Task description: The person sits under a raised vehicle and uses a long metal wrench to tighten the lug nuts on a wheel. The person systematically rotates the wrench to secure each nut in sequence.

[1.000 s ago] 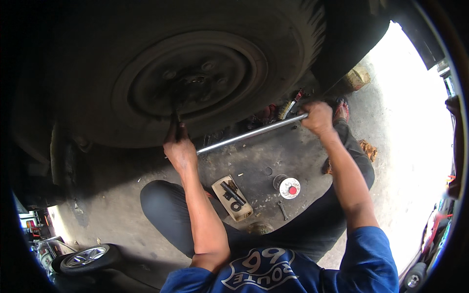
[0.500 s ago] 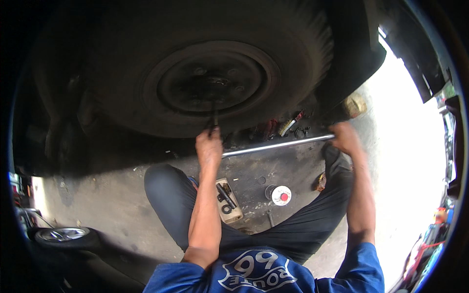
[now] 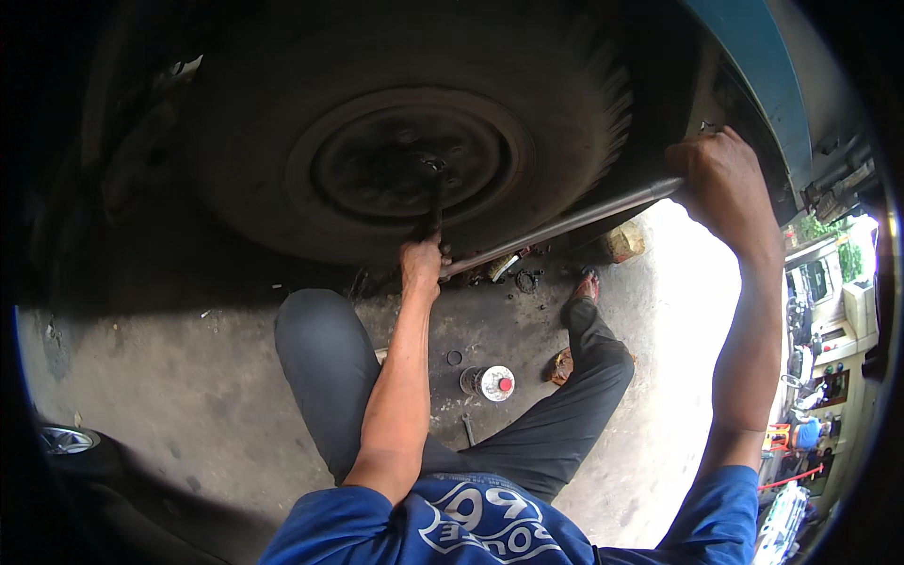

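My left hand [image 3: 421, 266] is closed around the dark socket extension [image 3: 434, 215], just below the wheel hub, where a long metal bar meets it. The extension reaches up to the dark steel wheel [image 3: 353, 165]; its far end is lost in shadow, so I cannot tell which nut it sits on. Out to the right, my right hand [image 3: 723, 184] grips the far end of the long metal bar [image 3: 565, 224]. The bar slants upward from my left hand to my right, in front of the big tyre [image 3: 250, 179].
Between my legs stand a white can with a red cap [image 3: 497, 383] and a small wrench [image 3: 468, 430]. A yellowish block [image 3: 625, 242] lies right of the tyre. Blue bodywork [image 3: 767, 66] overhangs at upper right. Another wheel [image 3: 71, 440] lies at far left.
My right hand has swung the bar's outer end up and to the right, so the bar is steeper. My left hand stays at the extension. The view has shifted, and my left forearm now mostly hides the tool box.
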Demonstrator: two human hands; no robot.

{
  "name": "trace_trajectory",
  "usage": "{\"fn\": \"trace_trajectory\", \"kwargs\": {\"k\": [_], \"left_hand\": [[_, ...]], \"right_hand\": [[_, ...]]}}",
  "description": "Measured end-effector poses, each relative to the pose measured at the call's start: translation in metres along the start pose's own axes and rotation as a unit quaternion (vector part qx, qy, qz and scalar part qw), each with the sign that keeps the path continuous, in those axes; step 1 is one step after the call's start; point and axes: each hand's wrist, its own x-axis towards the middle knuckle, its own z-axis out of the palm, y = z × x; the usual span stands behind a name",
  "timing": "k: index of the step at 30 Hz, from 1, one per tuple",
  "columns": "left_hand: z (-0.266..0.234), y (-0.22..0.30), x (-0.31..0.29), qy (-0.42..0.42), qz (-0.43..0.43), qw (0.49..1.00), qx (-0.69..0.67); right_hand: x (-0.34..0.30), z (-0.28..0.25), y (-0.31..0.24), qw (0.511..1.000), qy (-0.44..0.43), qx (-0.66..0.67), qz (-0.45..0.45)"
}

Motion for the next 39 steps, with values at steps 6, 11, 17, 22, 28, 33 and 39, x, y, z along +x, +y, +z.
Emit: {"fn": "trace_trajectory", "kwargs": {"k": [6,11,17,22,28,33,39], "left_hand": [[-0.005,0.011,0.003,-0.039,-0.058,0.996,-0.049],[-0.002,-0.001,0.012,-0.071,-0.057,0.987,-0.134],[-0.018,-0.036,0.042,-0.227,-0.134,0.91,-0.319],[-0.017,-0.042,0.048,-0.229,-0.171,0.855,-0.434],[0.001,-0.039,0.042,-0.125,-0.147,0.875,-0.444],[-0.004,-0.031,0.044,-0.123,-0.141,0.935,-0.302],[0.012,-0.018,0.031,-0.042,-0.101,0.978,-0.176]], "right_hand": [[0.027,-0.027,-0.006,0.993,0.066,-0.06,-0.072],[0.065,-0.082,-0.056,0.981,0.1,-0.101,-0.129],[0.086,-0.138,-0.115,0.911,0.118,-0.23,-0.321],[0.086,-0.13,-0.14,0.907,0.163,-0.237,-0.306],[0.093,-0.127,-0.132,0.917,0.138,-0.249,-0.28],[0.095,-0.121,-0.121,0.924,0.104,-0.262,-0.261],[0.083,-0.1,-0.092,0.94,0.092,-0.256,-0.205]]}}
